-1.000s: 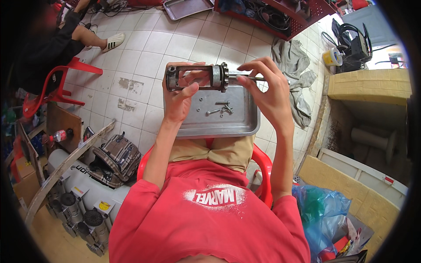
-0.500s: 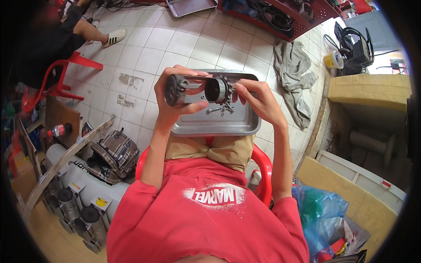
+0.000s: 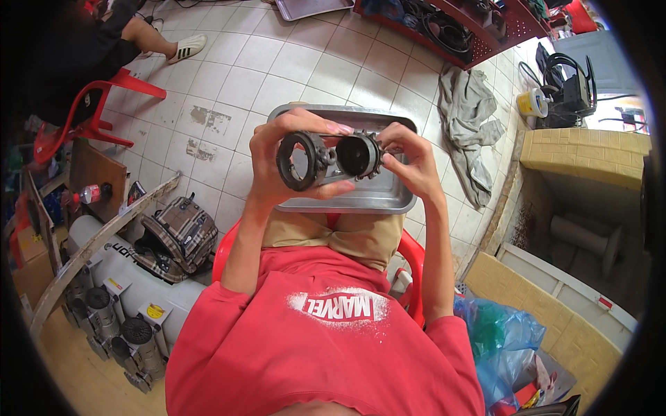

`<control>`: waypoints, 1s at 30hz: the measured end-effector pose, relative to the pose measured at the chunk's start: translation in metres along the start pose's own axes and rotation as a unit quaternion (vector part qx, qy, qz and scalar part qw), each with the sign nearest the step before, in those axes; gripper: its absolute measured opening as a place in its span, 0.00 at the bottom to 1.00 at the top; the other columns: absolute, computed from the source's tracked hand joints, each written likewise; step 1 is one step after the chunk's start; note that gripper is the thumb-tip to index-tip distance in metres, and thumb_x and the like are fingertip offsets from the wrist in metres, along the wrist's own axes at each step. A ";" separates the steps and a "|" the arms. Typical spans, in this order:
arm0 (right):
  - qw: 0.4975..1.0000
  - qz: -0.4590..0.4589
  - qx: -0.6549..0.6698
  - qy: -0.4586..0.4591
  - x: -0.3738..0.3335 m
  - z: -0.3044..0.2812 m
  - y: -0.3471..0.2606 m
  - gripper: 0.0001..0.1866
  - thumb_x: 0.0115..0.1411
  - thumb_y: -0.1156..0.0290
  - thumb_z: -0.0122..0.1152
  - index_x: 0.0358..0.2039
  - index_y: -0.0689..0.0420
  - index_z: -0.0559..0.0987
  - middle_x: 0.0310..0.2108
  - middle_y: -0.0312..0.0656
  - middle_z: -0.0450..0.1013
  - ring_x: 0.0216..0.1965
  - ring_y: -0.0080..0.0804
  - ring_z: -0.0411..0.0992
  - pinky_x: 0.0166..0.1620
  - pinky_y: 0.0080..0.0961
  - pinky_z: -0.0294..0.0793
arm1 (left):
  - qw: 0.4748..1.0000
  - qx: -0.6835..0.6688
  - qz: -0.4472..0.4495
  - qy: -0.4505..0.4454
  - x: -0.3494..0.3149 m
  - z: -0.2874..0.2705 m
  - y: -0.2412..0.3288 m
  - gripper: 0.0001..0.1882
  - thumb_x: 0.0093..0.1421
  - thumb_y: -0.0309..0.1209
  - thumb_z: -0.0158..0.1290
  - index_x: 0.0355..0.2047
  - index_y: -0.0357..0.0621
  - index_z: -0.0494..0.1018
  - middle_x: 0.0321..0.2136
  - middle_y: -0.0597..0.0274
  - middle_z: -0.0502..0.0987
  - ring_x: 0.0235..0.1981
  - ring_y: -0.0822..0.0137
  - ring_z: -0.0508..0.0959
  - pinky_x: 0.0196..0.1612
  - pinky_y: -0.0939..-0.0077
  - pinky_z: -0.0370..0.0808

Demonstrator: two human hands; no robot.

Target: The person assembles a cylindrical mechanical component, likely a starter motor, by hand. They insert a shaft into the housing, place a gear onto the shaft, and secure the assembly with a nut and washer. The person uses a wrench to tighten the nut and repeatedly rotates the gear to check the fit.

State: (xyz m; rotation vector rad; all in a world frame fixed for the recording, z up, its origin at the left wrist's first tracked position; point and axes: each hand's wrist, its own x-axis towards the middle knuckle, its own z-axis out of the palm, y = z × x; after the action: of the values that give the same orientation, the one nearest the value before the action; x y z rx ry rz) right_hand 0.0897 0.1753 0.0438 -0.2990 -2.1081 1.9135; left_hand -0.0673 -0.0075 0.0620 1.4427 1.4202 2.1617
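And here's the dark metal housing (image 3: pixel 320 157), up in both hands over the grey metal tray (image 3: pixel 397 193)! The left hand (image 3: pixel 269 154) has its grip wrapped around the ring end, fingers along the top, thumb underneath. Over on the far side, the right hand (image 3: pixel 415 161) grasps the toothed collar (image 3: pixel 375 154), fingertips and thumb right at its rim. Both hollow round ends face the wearer, side by side. The tray's near edge sits by the beige trousers (image 3: pixel 298 232), a grey cloth (image 3: pixel 466 139) lying crumpled on the floor to the right.
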 end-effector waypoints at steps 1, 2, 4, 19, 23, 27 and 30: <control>0.999 0.040 0.015 -0.024 0.000 0.001 -0.005 0.09 0.64 0.71 0.66 0.32 0.64 0.81 0.31 0.37 0.76 0.31 0.22 0.73 0.38 0.22 0.72 | 1.000 0.003 0.011 -0.017 0.000 -0.002 -0.001 0.33 0.36 0.29 0.79 0.43 0.39 0.75 0.39 0.51 0.83 0.42 0.60 0.85 0.45 0.66 0.85; 0.995 0.080 0.030 -0.049 0.000 0.002 -0.007 0.11 0.67 0.69 0.63 0.32 0.65 0.80 0.31 0.37 0.76 0.29 0.21 0.72 0.36 0.21 0.72 | 1.000 0.014 0.010 -0.025 -0.001 -0.003 0.000 0.33 0.36 0.30 0.79 0.42 0.38 0.75 0.39 0.51 0.83 0.42 0.60 0.85 0.45 0.66 0.85; 0.992 0.081 0.002 -0.096 -0.003 -0.001 0.006 0.13 0.70 0.67 0.59 0.33 0.65 0.78 0.30 0.37 0.75 0.27 0.22 0.71 0.34 0.22 0.70 | 0.998 0.036 0.008 -0.042 0.001 -0.004 0.003 0.33 0.36 0.31 0.79 0.42 0.38 0.75 0.38 0.51 0.84 0.42 0.60 0.85 0.45 0.67 0.85; 0.993 0.065 -0.047 -0.089 0.000 0.002 0.002 0.13 0.71 0.64 0.58 0.39 0.64 0.79 0.30 0.36 0.76 0.28 0.23 0.69 0.37 0.24 0.70 | 1.000 0.006 -0.008 0.005 -0.002 -0.004 -0.001 0.33 0.37 0.29 0.79 0.43 0.39 0.76 0.38 0.53 0.83 0.42 0.61 0.85 0.45 0.69 0.84; 0.991 -0.120 -0.047 0.032 0.005 0.015 0.017 0.11 0.69 0.66 0.60 0.35 0.63 0.78 0.27 0.35 0.74 0.29 0.22 0.68 0.34 0.23 0.68 | 1.000 0.024 -0.005 0.013 -0.002 -0.002 0.000 0.33 0.36 0.29 0.79 0.43 0.39 0.76 0.38 0.54 0.84 0.42 0.61 0.85 0.45 0.69 0.83; 0.998 0.046 -0.017 -0.037 0.004 0.011 0.014 0.07 0.63 0.72 0.67 0.32 0.61 0.78 0.29 0.34 0.75 0.32 0.24 0.70 0.37 0.24 0.69 | 0.999 0.034 0.001 0.002 -0.003 -0.004 -0.003 0.32 0.36 0.28 0.79 0.43 0.39 0.76 0.38 0.54 0.84 0.41 0.62 0.85 0.45 0.69 0.83; 0.996 0.070 0.002 -0.060 0.005 0.008 0.014 0.07 0.58 0.75 0.71 0.31 0.61 0.78 0.31 0.35 0.75 0.34 0.25 0.71 0.39 0.24 0.70 | 0.999 0.046 0.005 -0.001 -0.002 -0.007 -0.001 0.32 0.36 0.28 0.78 0.43 0.40 0.76 0.38 0.53 0.84 0.41 0.62 0.85 0.44 0.69 0.83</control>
State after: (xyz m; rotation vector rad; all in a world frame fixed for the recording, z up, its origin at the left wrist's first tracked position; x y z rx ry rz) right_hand 0.0819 0.1706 0.0294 -0.3476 -2.2130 2.0600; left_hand -0.0724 -0.0122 0.0596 1.4847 1.5332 2.1275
